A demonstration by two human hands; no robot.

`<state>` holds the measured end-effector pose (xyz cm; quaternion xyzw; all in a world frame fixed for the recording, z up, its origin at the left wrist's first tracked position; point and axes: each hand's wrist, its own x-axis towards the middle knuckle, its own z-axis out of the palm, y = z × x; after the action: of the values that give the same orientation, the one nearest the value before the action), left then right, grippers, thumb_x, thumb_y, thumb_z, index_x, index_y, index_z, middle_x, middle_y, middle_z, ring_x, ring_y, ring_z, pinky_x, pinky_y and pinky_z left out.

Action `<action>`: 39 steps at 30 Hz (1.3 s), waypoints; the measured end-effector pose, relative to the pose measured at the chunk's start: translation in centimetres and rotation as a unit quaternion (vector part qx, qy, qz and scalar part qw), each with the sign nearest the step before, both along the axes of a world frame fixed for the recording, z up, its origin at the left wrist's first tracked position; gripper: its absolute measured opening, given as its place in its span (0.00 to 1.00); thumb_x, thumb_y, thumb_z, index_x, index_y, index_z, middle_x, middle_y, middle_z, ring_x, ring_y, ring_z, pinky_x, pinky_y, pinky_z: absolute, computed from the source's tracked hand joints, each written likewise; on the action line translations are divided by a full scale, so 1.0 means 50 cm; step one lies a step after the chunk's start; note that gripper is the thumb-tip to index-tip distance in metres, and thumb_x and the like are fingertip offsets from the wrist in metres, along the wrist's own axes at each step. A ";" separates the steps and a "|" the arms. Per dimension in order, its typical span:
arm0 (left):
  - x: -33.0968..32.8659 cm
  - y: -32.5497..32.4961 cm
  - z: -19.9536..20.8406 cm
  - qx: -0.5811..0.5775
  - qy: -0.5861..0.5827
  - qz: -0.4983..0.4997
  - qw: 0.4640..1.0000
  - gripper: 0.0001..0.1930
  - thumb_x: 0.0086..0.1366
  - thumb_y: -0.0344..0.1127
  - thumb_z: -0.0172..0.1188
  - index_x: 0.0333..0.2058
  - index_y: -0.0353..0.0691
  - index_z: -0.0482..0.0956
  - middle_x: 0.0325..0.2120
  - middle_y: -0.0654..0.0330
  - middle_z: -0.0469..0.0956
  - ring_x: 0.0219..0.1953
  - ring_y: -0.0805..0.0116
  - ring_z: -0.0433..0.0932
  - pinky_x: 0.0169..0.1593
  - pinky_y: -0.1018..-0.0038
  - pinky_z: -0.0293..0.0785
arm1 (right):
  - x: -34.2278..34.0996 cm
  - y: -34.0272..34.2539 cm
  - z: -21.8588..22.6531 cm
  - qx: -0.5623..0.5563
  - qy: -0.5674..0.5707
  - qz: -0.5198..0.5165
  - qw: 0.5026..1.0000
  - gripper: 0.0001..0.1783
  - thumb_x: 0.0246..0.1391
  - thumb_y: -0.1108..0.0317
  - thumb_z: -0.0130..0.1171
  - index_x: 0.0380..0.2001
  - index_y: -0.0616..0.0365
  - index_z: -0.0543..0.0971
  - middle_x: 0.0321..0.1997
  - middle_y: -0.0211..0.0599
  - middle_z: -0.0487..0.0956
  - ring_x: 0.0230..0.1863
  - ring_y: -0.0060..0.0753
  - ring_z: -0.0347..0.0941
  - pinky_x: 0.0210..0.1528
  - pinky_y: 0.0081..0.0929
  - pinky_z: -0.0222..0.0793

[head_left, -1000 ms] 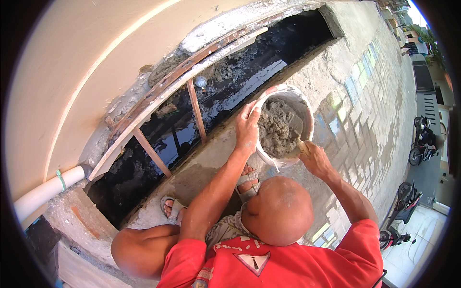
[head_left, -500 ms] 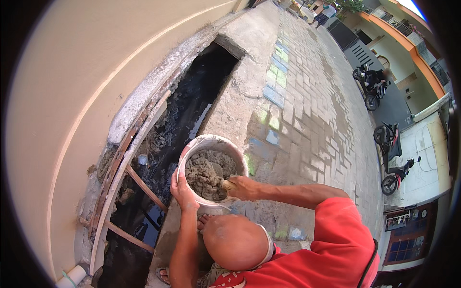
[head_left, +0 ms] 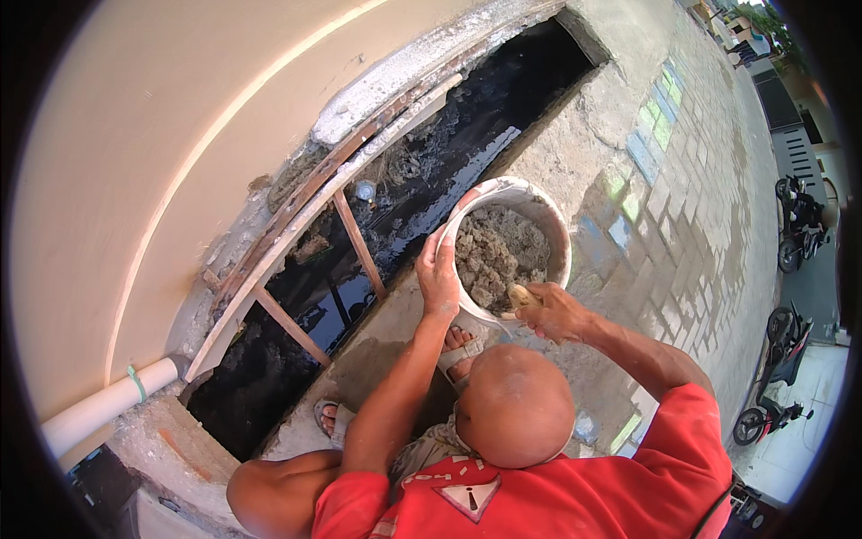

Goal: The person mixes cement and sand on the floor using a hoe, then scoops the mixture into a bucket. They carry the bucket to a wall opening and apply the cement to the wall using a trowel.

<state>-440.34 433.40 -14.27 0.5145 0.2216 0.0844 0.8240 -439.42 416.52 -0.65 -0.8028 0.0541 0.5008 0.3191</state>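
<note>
My left hand (head_left: 438, 282) grips the bucket (head_left: 551, 217) by its rim, seemingly to steady it; my right hand (head_left: 555, 313) clasps a wooden handle (head_left: 520, 295) over mortar (head_left: 496, 247).

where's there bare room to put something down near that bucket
Grey paving right of the bucket lies bare, beyond the worker's right arm; so does the concrete between the trench and painted pavers. The bucket's rim is crowded by the worker's left hand and right hand, and the concrete below it by the worker's feet.
</note>
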 end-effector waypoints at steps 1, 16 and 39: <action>-0.002 0.005 -0.004 -0.014 0.002 -0.001 1.000 0.20 0.69 0.41 0.48 0.51 0.31 0.71 0.40 0.61 0.74 0.40 0.76 0.69 0.45 0.79 0.64 | 0.002 -0.001 -0.009 0.004 0.014 0.001 1.000 0.09 0.54 0.65 0.53 0.34 0.59 0.72 0.19 0.29 0.70 0.17 0.20 0.66 0.15 0.23 0.62; 0.003 0.012 -0.009 -0.063 -0.026 -0.016 0.998 0.24 0.69 0.48 0.48 0.52 0.33 0.70 0.43 0.62 0.73 0.45 0.74 0.69 0.50 0.78 0.63 | 0.003 -0.079 0.021 0.020 0.028 -0.041 0.999 0.11 0.54 0.66 0.53 0.39 0.60 0.74 0.22 0.28 0.70 0.20 0.20 0.66 0.22 0.23 0.62; 0.016 0.115 -0.071 -0.272 0.113 0.093 0.951 0.31 0.66 0.59 0.43 0.58 0.42 0.62 0.49 0.55 0.74 0.46 0.63 0.71 0.53 0.65 0.61 | 0.093 -0.119 0.182 -0.079 -0.020 0.096 0.992 0.11 0.45 0.71 0.58 0.33 0.64 0.75 0.19 0.31 0.71 0.19 0.22 0.69 0.22 0.23 0.64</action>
<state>-439.56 439.12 -17.80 0.2542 0.3745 0.0388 0.8909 -434.77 410.56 8.45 -0.8369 0.0099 0.5069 0.2061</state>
